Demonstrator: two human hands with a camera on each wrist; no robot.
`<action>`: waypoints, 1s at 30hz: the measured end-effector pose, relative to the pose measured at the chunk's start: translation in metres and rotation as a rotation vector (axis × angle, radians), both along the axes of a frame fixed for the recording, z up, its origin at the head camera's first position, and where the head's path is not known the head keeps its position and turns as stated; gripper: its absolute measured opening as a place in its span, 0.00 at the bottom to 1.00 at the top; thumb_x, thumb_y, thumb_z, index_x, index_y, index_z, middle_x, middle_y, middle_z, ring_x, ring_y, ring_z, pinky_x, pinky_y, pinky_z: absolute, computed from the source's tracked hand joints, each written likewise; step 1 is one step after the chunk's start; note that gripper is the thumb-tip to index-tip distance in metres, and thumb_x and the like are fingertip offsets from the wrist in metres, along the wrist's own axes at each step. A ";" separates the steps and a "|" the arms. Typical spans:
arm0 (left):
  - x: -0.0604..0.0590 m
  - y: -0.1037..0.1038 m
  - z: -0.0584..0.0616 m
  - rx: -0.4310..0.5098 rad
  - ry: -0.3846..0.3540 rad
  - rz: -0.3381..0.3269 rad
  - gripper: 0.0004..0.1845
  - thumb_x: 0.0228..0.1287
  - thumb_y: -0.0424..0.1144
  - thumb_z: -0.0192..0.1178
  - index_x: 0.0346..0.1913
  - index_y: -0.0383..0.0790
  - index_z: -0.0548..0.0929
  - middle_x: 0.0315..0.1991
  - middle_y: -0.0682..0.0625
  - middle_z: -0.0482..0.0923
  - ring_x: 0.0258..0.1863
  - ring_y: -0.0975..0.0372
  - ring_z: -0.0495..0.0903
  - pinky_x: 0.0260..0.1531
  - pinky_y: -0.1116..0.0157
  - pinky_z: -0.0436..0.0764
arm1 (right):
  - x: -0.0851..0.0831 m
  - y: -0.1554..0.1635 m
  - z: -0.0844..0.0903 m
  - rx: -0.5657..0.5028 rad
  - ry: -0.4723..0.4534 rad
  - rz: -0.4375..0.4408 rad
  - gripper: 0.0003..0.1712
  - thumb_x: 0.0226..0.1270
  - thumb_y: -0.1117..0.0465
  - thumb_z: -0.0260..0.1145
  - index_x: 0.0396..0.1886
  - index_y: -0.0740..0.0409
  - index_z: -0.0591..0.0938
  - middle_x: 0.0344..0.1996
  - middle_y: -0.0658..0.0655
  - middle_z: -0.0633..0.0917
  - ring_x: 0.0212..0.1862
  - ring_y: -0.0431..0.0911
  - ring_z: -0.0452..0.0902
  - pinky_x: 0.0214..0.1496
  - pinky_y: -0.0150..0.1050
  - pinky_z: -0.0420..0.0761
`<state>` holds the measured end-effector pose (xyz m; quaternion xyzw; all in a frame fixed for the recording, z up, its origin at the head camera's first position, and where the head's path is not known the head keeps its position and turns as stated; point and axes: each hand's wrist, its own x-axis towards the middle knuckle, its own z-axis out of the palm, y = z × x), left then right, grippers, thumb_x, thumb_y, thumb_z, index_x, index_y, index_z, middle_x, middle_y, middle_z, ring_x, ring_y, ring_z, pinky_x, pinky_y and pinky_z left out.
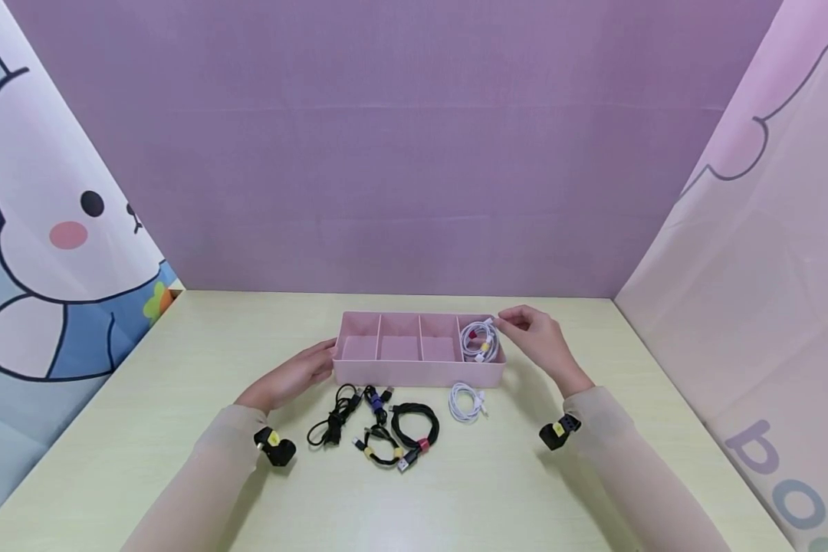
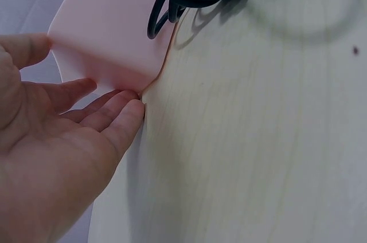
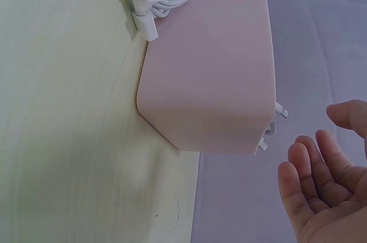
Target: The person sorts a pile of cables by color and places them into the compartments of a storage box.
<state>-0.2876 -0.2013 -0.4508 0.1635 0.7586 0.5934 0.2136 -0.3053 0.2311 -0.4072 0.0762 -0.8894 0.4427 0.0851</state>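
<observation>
A pink divided box (image 1: 419, 374) stands on the table, its compartments in a row. Coiled white cables (image 1: 479, 342) with red and yellow ties fill the rightmost compartment. My left hand (image 1: 302, 373) rests its fairly straight fingers on the box's left end; in the left wrist view the fingertips (image 2: 133, 108) lie low on that end. Beside the right end, my right hand (image 1: 540, 341) hovers with nothing between thumb and fingers. The right wrist view has this hand (image 3: 332, 185) apart from the box, with white cable ends (image 3: 281, 110) poking over the rim.
In front of the box lie several black cables: one loosely bundled (image 1: 336, 418), one with a purple tie (image 1: 376, 402), a small loop with yellow ties (image 1: 381, 452) and a larger coil (image 1: 415, 418). A white coiled cable (image 1: 461, 414) lies further right. A purple cloth (image 1: 414, 153) hangs behind.
</observation>
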 end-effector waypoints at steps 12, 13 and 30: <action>-0.001 0.001 -0.002 0.003 0.003 -0.003 0.31 0.85 0.45 0.33 0.80 0.33 0.43 0.78 0.35 0.51 0.76 0.44 0.53 0.75 0.51 0.55 | 0.009 0.004 0.003 0.057 0.013 0.049 0.19 0.72 0.47 0.66 0.50 0.57 0.85 0.42 0.55 0.87 0.44 0.48 0.81 0.47 0.43 0.82; -0.001 0.001 -0.002 0.002 0.003 -0.002 0.31 0.85 0.45 0.33 0.80 0.33 0.43 0.78 0.35 0.51 0.76 0.44 0.53 0.75 0.51 0.55 | 0.010 0.004 0.003 0.059 0.017 0.052 0.19 0.72 0.47 0.66 0.50 0.57 0.85 0.41 0.55 0.87 0.44 0.48 0.81 0.46 0.43 0.82; 0.000 0.001 -0.001 -0.018 0.005 0.002 0.31 0.85 0.45 0.33 0.80 0.33 0.43 0.77 0.35 0.51 0.75 0.44 0.54 0.75 0.51 0.55 | 0.021 0.002 0.007 0.072 0.055 0.081 0.11 0.70 0.57 0.69 0.45 0.58 0.86 0.36 0.53 0.87 0.38 0.47 0.81 0.39 0.40 0.83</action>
